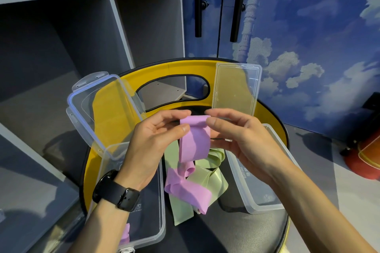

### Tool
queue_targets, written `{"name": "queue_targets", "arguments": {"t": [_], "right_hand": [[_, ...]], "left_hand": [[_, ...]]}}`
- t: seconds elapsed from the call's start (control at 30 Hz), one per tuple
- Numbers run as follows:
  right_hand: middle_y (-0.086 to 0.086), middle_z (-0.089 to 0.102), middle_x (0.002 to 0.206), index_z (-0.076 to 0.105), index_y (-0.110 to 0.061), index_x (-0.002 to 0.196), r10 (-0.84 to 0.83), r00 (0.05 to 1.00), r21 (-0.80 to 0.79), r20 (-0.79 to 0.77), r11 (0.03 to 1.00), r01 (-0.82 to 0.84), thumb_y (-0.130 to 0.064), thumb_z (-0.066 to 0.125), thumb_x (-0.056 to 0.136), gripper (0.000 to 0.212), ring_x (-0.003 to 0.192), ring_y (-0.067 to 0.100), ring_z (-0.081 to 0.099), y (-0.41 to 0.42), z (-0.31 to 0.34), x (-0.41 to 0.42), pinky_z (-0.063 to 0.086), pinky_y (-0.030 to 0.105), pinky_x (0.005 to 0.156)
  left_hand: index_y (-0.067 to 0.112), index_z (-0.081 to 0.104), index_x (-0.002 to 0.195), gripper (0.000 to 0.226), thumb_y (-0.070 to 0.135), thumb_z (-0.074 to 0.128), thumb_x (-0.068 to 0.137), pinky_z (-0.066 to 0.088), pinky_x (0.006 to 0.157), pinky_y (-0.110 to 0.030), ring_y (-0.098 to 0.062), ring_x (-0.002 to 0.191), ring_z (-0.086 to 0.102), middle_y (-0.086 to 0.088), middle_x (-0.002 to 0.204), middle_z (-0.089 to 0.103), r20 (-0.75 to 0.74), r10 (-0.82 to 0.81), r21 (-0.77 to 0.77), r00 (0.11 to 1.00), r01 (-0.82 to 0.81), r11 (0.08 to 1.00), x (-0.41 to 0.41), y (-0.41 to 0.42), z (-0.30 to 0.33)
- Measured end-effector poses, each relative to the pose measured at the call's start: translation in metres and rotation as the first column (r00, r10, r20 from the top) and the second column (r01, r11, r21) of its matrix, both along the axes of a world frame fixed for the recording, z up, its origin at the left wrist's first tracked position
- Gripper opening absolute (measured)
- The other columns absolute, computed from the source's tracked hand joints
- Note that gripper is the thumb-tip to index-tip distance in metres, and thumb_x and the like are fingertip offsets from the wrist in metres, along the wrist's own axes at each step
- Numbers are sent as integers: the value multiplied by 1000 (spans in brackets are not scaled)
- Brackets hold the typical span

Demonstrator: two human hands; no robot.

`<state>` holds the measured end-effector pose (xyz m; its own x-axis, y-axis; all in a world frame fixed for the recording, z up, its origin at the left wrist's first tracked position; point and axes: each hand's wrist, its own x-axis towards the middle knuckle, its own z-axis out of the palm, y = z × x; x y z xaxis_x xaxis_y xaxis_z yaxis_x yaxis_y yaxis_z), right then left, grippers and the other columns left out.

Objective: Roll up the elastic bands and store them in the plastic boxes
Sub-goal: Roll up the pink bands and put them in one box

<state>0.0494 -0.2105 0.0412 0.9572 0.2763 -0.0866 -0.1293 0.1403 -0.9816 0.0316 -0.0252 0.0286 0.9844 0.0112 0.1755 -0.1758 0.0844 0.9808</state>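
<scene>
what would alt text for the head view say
Both hands, left and right, pinch the top end of a purple elastic band, starting to roll it above a green elastic band, between two open clear plastic boxes, left and right, on a black-and-yellow seat.

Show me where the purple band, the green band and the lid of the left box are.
purple band [195, 139], head view, on the flat stretch hanging below the hands.
green band [213, 181], head view, on a wide fold lying on the chair seat.
left box lid [104, 109], head view, on the clear middle panel.
</scene>
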Motion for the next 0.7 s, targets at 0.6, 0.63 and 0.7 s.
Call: {"name": "queue_targets", "arguments": {"t": [0.6, 0.63, 0.7], "right_hand": [[13, 75, 98, 68, -7, 105, -42, 999, 29, 33, 999, 41, 7, 66, 82, 27, 87, 23, 70, -1, -2, 0, 57, 40, 84], [12, 75, 99, 66, -8, 109, -31, 999, 44, 14, 999, 31, 5, 67, 82, 30, 87, 23, 70, 0, -2, 1, 57, 40, 84], [8, 75, 96, 66, -10, 111, -15, 1000, 30, -14, 999, 16, -6, 69, 83, 28, 84, 21, 70, 0, -2, 1, 59, 37, 80]], "left_hand": [[21, 69, 101, 22, 13, 66, 80, 55, 69, -20, -13, 90, 70, -2, 99, 75, -95, -18, -3, 995, 17, 1000, 1, -2, -1], [22, 71, 98, 22, 7, 65, 82, 56, 71, -21, -14, 91, 70, -2, 99, 75, -92, -17, -10, 996, 16, 1000, 1, -2, -1], [23, 74, 92, 26, 1, 63, 84, 56, 76, -23, -16, 94, 69, -4, 102, 74, -81, -18, -12, 997, 17, 1000, 2, -1, -2]]}}
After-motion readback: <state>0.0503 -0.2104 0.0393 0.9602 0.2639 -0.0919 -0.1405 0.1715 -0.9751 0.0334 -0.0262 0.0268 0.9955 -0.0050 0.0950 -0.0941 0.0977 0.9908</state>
